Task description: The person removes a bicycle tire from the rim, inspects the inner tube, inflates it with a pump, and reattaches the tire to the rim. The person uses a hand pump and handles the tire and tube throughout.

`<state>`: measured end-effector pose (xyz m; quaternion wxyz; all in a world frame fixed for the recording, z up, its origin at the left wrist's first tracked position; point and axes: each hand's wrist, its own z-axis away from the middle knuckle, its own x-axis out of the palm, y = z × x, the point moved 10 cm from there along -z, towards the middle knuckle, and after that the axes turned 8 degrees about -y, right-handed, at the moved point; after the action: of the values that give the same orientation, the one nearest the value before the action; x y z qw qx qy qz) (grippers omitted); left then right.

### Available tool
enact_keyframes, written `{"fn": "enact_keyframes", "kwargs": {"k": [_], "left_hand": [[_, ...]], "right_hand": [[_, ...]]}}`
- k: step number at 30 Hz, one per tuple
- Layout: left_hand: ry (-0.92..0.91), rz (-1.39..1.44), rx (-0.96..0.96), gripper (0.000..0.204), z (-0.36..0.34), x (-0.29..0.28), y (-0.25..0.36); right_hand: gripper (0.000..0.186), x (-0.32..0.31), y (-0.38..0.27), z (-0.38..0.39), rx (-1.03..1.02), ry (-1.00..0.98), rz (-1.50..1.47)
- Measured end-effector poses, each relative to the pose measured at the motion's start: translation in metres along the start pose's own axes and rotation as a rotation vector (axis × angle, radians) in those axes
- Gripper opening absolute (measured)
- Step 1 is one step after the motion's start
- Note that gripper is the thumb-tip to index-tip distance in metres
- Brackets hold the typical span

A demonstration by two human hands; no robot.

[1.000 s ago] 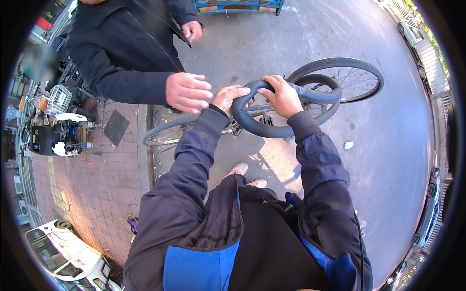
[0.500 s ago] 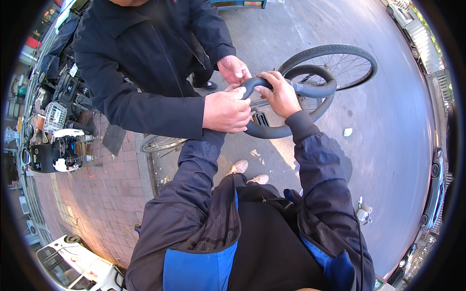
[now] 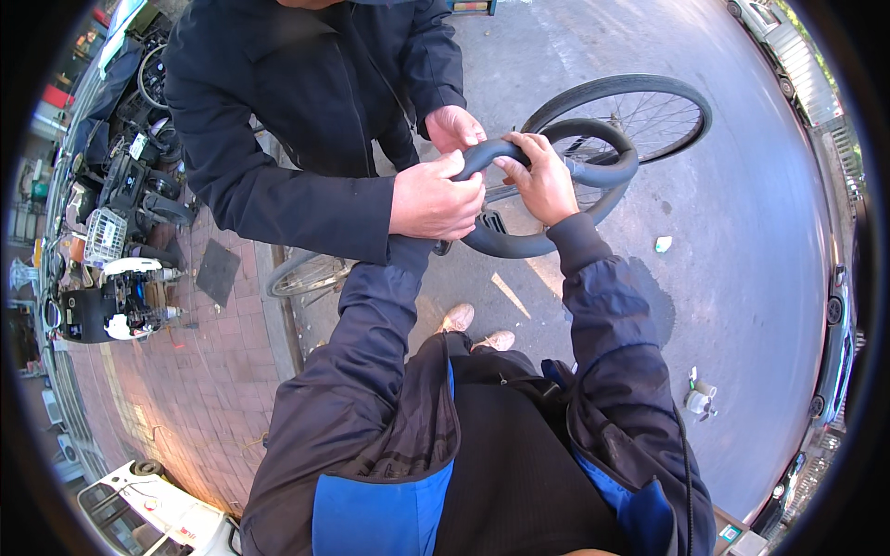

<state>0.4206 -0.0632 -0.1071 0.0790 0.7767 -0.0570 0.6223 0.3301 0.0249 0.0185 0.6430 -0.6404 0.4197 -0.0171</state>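
Note:
A thick black bicycle inner tube (image 3: 510, 245), looped over itself, hangs in front of me. My right hand (image 3: 545, 185) is closed round its upper bend, thumb on the near side and fingers over the top. Another person's hand (image 3: 434, 199) grips the tube just left of mine. That person's second hand (image 3: 454, 128) is close behind it. My left sleeve (image 3: 380, 296) runs up beneath the other person's forearm, and my left hand is hidden there. Beyond the tube lies a bicycle wheel (image 3: 640, 116) with a black tyre; a pedal (image 3: 491, 221) shows under the tube.
The other person in a dark jacket (image 3: 287, 111) stands close at front left. Another spoked wheel (image 3: 306, 274) is by the kerb. Scooters (image 3: 111, 296) line the left side and a white vehicle (image 3: 158, 505) the lower left. Litter (image 3: 700, 398) lies on the road (image 3: 742, 232) at right.
The other person's hand has shifted slightly along the tube, and that person stands a little farther right in view. My right hand keeps its hold.

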Motion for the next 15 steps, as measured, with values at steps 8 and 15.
{"fn": "enact_keyframes", "kwargs": {"k": [8,15], "left_hand": [[-0.058,0.102,-0.074,0.037,-0.008,0.001,-0.01],[-0.123,0.259,-0.194,0.039,-0.011,0.0,-0.017]], "right_hand": [[0.037,-0.007,0.007,0.01,0.053,0.048,-0.006],[0.038,-0.009,0.007,0.011,0.036,0.057,-0.001]]}}
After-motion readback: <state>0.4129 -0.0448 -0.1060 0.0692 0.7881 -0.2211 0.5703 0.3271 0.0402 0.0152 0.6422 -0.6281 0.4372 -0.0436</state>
